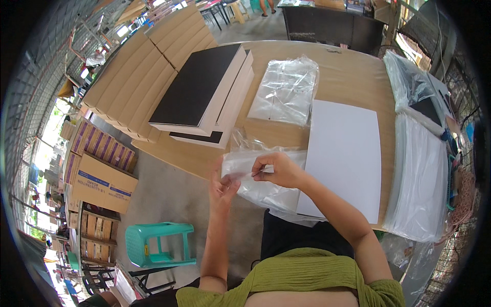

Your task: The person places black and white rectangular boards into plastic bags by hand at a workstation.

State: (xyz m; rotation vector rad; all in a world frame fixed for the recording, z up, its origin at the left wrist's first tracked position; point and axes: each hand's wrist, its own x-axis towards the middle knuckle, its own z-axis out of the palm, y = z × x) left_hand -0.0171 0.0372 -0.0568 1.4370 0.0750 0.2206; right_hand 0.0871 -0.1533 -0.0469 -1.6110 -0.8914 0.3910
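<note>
Between two hands [250,176], one clear plastic bag [266,192]; beside, one white sheet [345,153].

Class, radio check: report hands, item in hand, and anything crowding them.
Left hand and right hand both pinching the clear plastic bag at the table edge. White sheet lies half under it. Black-covered stack beyond, apart.

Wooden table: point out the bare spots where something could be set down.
The light wooden table is bare beyond the large white sheet, right of the clear plastic bag stack. A narrow strip lies between that stack and the black-topped boards. Both hands' edge and the right side are crowded.
</note>
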